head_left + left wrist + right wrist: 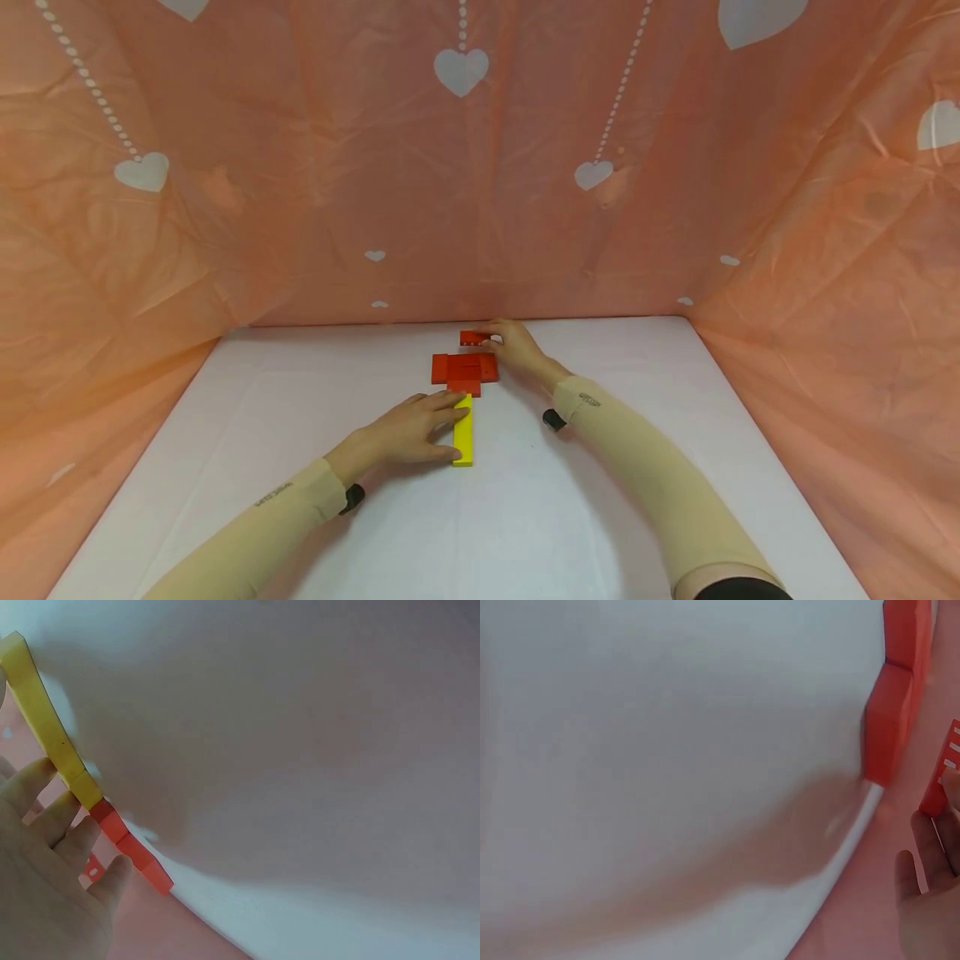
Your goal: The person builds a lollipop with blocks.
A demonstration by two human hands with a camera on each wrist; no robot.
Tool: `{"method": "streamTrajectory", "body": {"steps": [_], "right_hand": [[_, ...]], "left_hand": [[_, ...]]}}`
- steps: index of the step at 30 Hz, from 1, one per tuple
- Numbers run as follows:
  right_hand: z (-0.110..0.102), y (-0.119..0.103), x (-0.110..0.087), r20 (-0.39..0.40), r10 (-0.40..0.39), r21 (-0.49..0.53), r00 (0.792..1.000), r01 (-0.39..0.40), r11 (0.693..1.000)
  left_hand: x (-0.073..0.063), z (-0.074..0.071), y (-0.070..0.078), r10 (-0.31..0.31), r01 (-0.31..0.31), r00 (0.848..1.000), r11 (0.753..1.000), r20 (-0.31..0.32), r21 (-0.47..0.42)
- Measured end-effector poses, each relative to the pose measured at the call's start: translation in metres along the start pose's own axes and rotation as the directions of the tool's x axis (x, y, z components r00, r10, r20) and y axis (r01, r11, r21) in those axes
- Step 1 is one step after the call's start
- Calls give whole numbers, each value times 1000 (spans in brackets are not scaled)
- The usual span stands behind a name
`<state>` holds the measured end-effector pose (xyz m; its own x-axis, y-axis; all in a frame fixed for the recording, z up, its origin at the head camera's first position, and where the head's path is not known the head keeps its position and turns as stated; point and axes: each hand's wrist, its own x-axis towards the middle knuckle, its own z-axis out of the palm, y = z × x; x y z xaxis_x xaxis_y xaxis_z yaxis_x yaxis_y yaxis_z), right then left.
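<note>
My left hand (411, 428) rests its fingers and thumb along the left side of a long yellow block (464, 433), which lies flat on the table. In the left wrist view these fingers look fairly straight against the yellow block (51, 727). Just beyond it, several red blocks (463, 368) form a cross-like cluster. Behind that cluster my right hand (519, 347) pinches a red block with white marks (470, 337) between thumb and fingers. The right wrist view shows this marked block (940, 776) apart from the cluster (887, 724).
A white table (360, 533) spreads beneath everything. Pink-orange sheeting (525, 208) with white hearts stands behind it and along both sides. Small black devices (554, 419) sit under both wrists.
</note>
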<state>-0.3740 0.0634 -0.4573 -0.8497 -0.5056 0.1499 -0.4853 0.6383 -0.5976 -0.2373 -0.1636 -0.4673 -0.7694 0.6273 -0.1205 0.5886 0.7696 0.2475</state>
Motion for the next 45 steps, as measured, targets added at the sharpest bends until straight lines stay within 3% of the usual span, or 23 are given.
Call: {"method": "streamTrajectory", "body": {"steps": [22,32,45], "right_hand": [[24,0,9,31,-2,-52,1000,4,999],[24,0,12,68,9,-15,998,-8,1000],[26,2,11,59,0,-16,998,1,1000]], "left_hand": [[-2,-1,4,21,-21,1000,1000,0,-6],[-2,-1,2,17,-17,1000,1000,-6,-10],[-2,-1,3,26,-26,1000,1000,-10,12]]}}
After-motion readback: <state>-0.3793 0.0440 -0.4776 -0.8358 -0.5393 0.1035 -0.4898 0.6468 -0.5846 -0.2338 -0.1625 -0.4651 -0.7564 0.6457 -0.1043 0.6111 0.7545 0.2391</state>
